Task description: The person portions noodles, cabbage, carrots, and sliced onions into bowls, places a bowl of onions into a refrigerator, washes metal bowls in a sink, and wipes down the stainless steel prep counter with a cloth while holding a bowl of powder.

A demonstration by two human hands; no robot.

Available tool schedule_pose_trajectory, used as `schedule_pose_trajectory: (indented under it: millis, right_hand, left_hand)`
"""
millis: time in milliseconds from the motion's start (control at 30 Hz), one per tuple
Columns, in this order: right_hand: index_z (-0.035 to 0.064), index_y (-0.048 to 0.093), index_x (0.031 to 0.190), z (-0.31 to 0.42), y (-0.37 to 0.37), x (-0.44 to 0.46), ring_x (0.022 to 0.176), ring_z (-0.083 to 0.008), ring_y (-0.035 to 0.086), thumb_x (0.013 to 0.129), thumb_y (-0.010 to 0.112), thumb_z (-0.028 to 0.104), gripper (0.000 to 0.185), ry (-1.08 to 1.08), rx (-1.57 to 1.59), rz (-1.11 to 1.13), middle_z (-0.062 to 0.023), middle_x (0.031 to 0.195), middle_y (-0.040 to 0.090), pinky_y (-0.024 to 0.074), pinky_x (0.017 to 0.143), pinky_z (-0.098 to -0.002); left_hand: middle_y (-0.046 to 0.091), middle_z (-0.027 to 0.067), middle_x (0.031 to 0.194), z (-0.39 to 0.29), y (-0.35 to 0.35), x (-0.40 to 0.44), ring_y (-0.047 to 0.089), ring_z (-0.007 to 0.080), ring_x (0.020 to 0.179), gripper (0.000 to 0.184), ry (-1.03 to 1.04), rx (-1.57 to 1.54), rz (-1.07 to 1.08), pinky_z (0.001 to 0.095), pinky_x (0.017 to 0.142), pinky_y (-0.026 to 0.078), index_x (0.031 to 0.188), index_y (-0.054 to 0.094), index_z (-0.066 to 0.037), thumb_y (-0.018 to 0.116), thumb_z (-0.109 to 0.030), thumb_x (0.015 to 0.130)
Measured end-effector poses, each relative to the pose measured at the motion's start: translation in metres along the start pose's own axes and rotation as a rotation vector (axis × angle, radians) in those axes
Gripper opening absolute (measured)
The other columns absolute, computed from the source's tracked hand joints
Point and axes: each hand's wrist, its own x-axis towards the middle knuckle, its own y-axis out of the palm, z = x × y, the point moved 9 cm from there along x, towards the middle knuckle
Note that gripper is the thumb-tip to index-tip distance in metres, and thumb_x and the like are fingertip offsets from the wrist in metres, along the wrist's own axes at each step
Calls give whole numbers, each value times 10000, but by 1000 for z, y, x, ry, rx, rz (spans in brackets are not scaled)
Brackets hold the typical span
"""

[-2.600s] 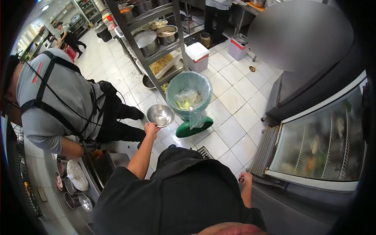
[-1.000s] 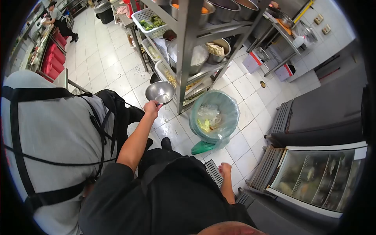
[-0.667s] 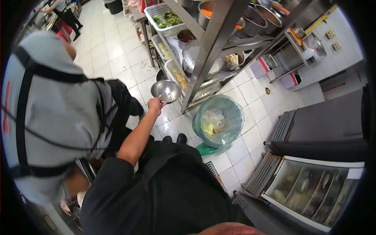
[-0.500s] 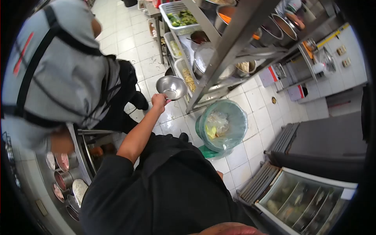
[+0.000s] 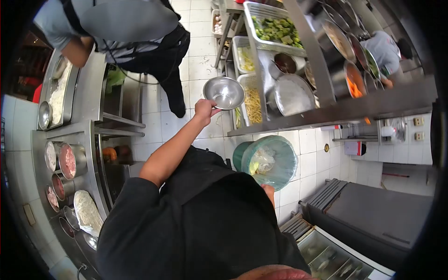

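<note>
Held out in front by its near rim is a metal bowl (image 5: 224,93), with my left hand (image 5: 205,111) closed on it. The bowl's inside shows bare metal. Low at my right side, my right hand (image 5: 268,189) shows only in part beside the lined bin, its fingers mostly hidden by my body and too small to make out. The green bin (image 5: 284,163) has a clear liner with plastic and pale green scraps inside. Just past the bowl, a white basket of yellow strips (image 5: 253,103) sits on the metal rack.
The metal rack (image 5: 326,109) holds pots and a basket of green vegetables (image 5: 279,31). A co-worker (image 5: 135,46) stands at the upper left; another person (image 5: 382,52) is behind the rack. Metal pots (image 5: 70,161) stand on the left counter. A glass-topped fridge (image 5: 331,261) is at the lower right.
The view has turned, bringing the rack closer and the left counter into fuller view. The bowl stays in my left hand. The near co-worker now appears higher in view.
</note>
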Motion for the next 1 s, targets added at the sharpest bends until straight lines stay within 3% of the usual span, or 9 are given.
schedule_pose_trajectory:
  millis: [133,167,233,467,600,667,767,867,1000]
  right_hand:
    - [27,617,959,-27,42,33,475,-149,493,836,513,35,161,47,-198,66,-106,721,631,383,406,-302]
    - [22,608,1018,-15,58,20,437,-124,417,851,477,56,216,55,-324,72,-99,698,617,302,369,-286]
    - [25,599,1038,48,97,-41,427,-118,402,871,452,90,232,-374,-446,234,-86,677,603,292,364,-277]
    - [39,571,1035,86,192,-56,445,-117,401,876,487,71,182,56,-305,66,-58,642,556,303,392,-296]
    - [43,553,1013,129,260,-64,449,-121,403,855,520,23,162,42,-358,105,-45,626,538,303,398,-300]
    - [69,575,865,155,295,-68,448,-119,414,856,556,84,26,36,-411,156,-40,611,539,320,401,-295]
    - [96,569,691,191,342,-65,454,-117,446,856,580,156,176,58,-483,217,-30,595,543,356,408,-293]
    - [35,628,800,226,385,-36,459,-145,489,841,615,137,111,74,-487,231,-75,641,593,374,383,-295]
    - [14,622,750,311,456,7,453,-158,524,848,615,148,166,-68,-557,251,-87,615,593,413,388,-322]
  left_hand:
    - [502,150,976,-54,-6,8,602,269,833,204,21,-37,26,368,704,621,939,436,28,554,87,785]
    - [516,149,975,-71,-6,7,599,251,821,191,28,-25,19,352,709,618,957,448,39,546,79,798]
    - [529,151,985,-101,-9,9,600,239,819,194,22,-7,30,343,722,608,984,450,46,539,69,812]
    - [560,154,985,-183,-8,28,634,261,863,199,29,-17,147,370,758,570,980,435,10,542,60,820]
    - [567,150,966,-219,-11,44,640,266,840,204,34,-59,162,370,745,569,976,432,-10,546,62,824]
    - [565,149,965,-237,-11,53,639,272,832,204,35,-83,140,374,741,569,973,431,-15,550,61,827]
    - [558,148,970,-262,-9,83,636,282,827,205,26,-90,125,379,740,567,967,426,-23,557,56,830]
    - [554,150,980,-296,-5,120,636,290,836,207,39,-48,106,382,741,566,960,421,-24,564,51,830]
    - [561,149,974,-356,-10,163,639,290,851,189,84,-7,30,373,734,569,950,424,-22,560,44,837]
